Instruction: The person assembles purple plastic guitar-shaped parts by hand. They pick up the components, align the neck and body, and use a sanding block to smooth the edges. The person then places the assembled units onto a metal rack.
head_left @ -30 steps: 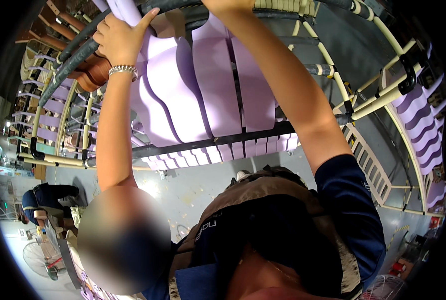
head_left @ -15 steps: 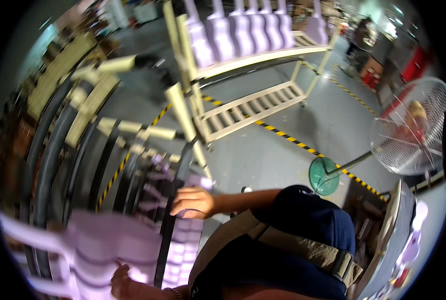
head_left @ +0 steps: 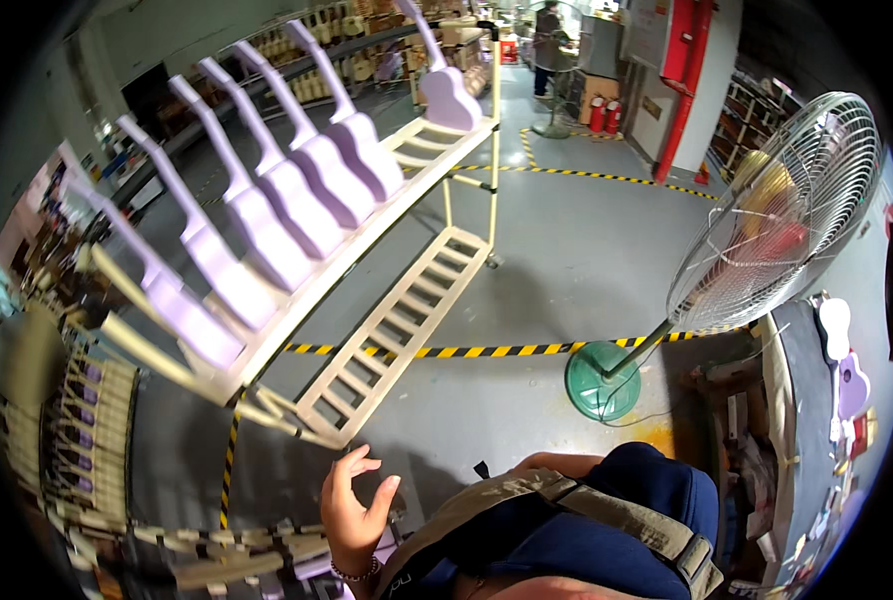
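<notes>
My left hand (head_left: 352, 510), with a beaded bracelet at the wrist, is raised near the lower middle. Its fingers are spread and hold nothing. Beyond it stands a cream pipe rack (head_left: 397, 350) on wheels, its slatted lower shelf closest to the fingertips but apart from them. On the sloping upper shelf several lilac guitar bodies with necks (head_left: 297, 205) stand in a row, and one more lilac guitar (head_left: 452, 100) stands apart at the far end. Only a bit of my right forearm (head_left: 562, 463) shows behind the apron; my right hand is hidden.
A large standing fan (head_left: 777, 210) on a green base (head_left: 604, 382) is at the right. Beside it runs a grey-topped bench (head_left: 817, 450) with small guitar-shaped parts. Yellow-black tape (head_left: 507, 351) crosses the floor. Another rack (head_left: 87, 430) is at the left. A person (head_left: 547, 45) stands far off.
The view has swung left to right, away from the near rack of lilac guitars. My left hand is off the guitar; my right hand has left the black rail and gone out of sight.
</notes>
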Demonstrator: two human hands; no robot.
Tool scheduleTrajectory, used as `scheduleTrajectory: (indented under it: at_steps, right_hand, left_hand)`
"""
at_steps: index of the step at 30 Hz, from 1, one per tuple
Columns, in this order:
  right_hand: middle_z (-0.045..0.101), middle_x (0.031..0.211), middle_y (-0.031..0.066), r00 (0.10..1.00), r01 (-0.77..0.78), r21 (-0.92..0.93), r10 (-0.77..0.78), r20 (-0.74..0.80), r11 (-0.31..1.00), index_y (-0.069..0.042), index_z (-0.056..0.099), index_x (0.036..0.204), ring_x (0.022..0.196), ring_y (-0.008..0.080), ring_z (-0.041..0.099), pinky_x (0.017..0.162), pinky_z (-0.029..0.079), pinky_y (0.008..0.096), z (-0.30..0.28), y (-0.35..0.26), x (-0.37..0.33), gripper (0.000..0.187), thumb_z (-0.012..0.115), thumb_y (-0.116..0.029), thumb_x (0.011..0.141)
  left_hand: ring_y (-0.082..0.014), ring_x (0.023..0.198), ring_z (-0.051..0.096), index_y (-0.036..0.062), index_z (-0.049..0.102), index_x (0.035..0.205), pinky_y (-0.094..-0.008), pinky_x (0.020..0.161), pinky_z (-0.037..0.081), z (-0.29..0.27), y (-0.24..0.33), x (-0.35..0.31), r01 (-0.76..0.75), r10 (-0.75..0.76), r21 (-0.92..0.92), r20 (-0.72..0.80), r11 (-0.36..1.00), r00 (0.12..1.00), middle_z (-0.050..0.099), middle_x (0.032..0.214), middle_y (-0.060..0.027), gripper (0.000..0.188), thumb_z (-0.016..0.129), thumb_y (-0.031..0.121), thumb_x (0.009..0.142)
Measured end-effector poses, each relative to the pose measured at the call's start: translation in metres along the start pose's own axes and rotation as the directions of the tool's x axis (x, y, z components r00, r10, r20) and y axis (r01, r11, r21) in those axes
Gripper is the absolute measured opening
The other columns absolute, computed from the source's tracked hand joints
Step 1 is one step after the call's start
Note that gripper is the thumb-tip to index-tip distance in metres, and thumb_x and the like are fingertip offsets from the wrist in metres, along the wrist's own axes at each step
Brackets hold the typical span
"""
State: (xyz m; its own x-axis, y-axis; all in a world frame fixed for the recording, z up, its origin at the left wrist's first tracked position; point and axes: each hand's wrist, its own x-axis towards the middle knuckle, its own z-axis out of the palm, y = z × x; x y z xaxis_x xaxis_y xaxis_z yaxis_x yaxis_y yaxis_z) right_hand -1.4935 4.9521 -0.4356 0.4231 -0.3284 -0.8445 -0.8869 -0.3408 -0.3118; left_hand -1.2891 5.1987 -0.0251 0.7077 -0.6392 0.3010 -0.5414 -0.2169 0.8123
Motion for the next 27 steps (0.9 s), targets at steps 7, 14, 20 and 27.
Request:
scheduleTrajectory:
  at_steps: [7,14,20,27]
  right_hand:
    - [0.06,0.105,0.0136,0.976,-0.161,0.429,0.207,-0.062,0.889,-0.006,0.055,0.111,0.096,0.0281,0.058,0.081,0.045,0.0385,-0.093,0.043,0.039,0.054,0.05,-0.051,0.082]
    - [0.063,0.102,0.0113,0.899,-0.291,0.738,0.437,-0.006,0.609,-0.007,0.058,0.107,0.092,0.0263,0.061,0.077,0.048,0.037,-0.166,0.069,0.074,0.048,0.052,-0.048,0.082]
    - [0.065,0.098,0.0097,0.845,-0.347,0.848,0.526,0.097,0.401,-0.007,0.059,0.104,0.088,0.0251,0.063,0.073,0.049,0.0362,-0.26,0.072,0.091,0.044,0.053,-0.045,0.082]
    - [0.065,0.094,0.0099,0.759,-0.252,0.951,0.646,0.082,0.176,-0.009,0.058,0.103,0.084,0.0256,0.063,0.07,0.049,0.0382,-0.334,0.175,0.145,0.039,0.054,-0.04,0.081]
  left_hand:
    - [-0.0207,0.085,0.062,-0.0002,0.053,0.108,-0.0305,0.079,0.046,0.087,-0.029,0.161,-0.124,0.12,-0.016,0.39,0.992,0.913,0.064,0.086,-0.011,0.042,0.072,0.014,0.073]
    - [-0.0233,0.086,0.06,0.0021,0.053,0.108,-0.0323,0.076,0.045,0.194,-0.034,0.341,-0.326,0.292,-0.034,0.535,0.945,0.793,0.064,0.088,-0.0099,0.04,0.07,0.015,0.074]
    - [-0.0246,0.087,0.06,0.0074,0.054,0.109,-0.0328,0.08,0.042,0.315,-0.008,0.477,-0.436,0.384,-0.141,0.748,0.889,0.542,0.064,0.09,-0.0077,0.042,0.068,0.032,0.077]
    - [-0.0236,0.1,0.057,0.0117,0.047,0.115,-0.0591,0.1,0.022,0.505,0.028,0.568,-0.616,0.303,-0.252,0.953,0.746,-0.022,0.06,0.103,-0.0071,0.051,0.054,0.05,0.083]
